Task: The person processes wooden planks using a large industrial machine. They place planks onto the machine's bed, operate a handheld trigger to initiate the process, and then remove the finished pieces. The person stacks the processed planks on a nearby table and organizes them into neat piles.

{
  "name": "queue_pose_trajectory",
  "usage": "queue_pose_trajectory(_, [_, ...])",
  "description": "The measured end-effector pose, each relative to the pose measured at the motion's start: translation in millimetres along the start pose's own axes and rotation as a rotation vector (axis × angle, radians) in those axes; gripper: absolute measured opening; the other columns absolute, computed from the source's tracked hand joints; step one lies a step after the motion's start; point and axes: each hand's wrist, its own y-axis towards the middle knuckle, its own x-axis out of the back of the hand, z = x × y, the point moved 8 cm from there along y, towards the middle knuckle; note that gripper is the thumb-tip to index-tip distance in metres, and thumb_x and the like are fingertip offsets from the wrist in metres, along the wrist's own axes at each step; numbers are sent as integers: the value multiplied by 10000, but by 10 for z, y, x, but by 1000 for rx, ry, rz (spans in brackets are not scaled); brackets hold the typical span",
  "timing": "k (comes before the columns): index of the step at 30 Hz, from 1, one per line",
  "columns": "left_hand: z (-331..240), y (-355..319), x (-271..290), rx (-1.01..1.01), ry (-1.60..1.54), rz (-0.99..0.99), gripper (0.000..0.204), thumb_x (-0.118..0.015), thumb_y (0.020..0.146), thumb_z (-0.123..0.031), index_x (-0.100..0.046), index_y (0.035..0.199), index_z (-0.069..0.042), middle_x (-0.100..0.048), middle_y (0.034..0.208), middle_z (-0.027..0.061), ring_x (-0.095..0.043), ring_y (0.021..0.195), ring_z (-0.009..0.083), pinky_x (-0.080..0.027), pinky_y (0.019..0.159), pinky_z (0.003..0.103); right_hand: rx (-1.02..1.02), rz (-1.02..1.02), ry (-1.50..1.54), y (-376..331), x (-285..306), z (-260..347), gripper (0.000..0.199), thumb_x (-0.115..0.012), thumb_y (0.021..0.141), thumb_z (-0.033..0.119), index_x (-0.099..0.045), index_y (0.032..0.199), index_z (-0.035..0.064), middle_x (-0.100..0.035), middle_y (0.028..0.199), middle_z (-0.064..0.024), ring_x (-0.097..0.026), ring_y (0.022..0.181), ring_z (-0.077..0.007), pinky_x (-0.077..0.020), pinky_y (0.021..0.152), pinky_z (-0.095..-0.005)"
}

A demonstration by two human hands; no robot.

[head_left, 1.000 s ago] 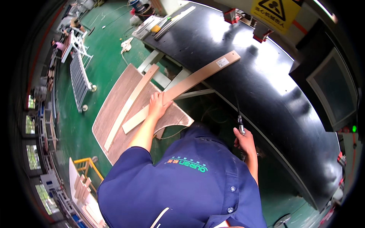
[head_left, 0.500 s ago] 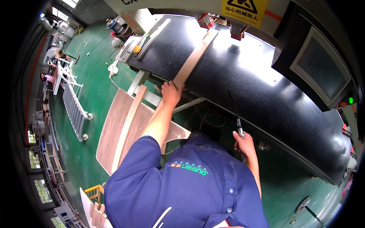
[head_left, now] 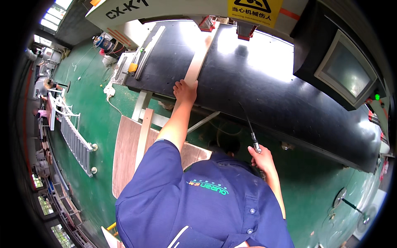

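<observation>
My left hand (head_left: 185,91) is closed over the near part of a long pale wooden strip (head_left: 199,58), close to the front edge of the black table (head_left: 256,87). The strip lies across the table, its far end by a red-tipped clamp (head_left: 206,24) under the machine's beam. My right hand (head_left: 263,159) grips an air blow gun (head_left: 255,142) with a long thin dark nozzle, held in front of the table edge. Most of its handle is hidden in my palm.
Another wooden strip (head_left: 144,134) rests on a wood-grain board (head_left: 125,153) at lower left. A second clamp (head_left: 245,31) hangs to the right. A monitor (head_left: 349,68) juts over the table's right side. Metal rails (head_left: 149,51) lie at the table's left end. A grey rack (head_left: 75,142) stands beyond.
The view has swung a little. My left hand has moved slightly farther over the table with the wooden strip, whose far end is now at the clamp. My right hand still holds the blow gun.
</observation>
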Motion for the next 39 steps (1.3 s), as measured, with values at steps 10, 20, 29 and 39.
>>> queue_pose_trajectory(10, [70, 36, 17, 32, -11, 12, 674, -591, 880, -656, -553, 1102, -20, -546, 1154, 162, -527, 1102, 376, -439, 935, 480, -16, -35, 18, 20, -131, 90, 360, -686, 948, 362, -618, 857, 21, -598, 615, -49, -612, 531, -135, -514, 532, -311])
queue_pose_trajectory(20, [86, 77, -3, 52, -62, 48, 683, -582, 885, -648, -529, 1142, -18, -546, 1194, 169, -518, 1127, 403, -418, 958, 512, -16, -32, 2, 71, -289, 225, 358, -695, 946, 348, -613, 848, 14, -594, 621, -50, -611, 541, -133, -515, 527, -311])
queue_pose_trajectory(29, [60, 150, 31, -62, -53, 1, 608, -650, 878, -580, -541, 1090, -20, -550, 1107, 136, -539, 1053, 349, -450, 888, 474, -24, -1, -46, 64, -456, 295, 355, -704, 941, 346, -617, 863, 11, -592, 633, -46, -611, 564, -128, -525, 539, -310])
queue_pose_trajectory(39, [67, 168, -18, -3, -80, 47, 640, -638, 869, -607, -535, 1100, -20, -543, 1145, 147, -528, 1110, 366, -442, 933, 489, -26, 3, -64, 60, -506, 254, 356, -707, 940, 352, -618, 870, 14, -598, 645, -49, -616, 569, -132, -533, 536, -314])
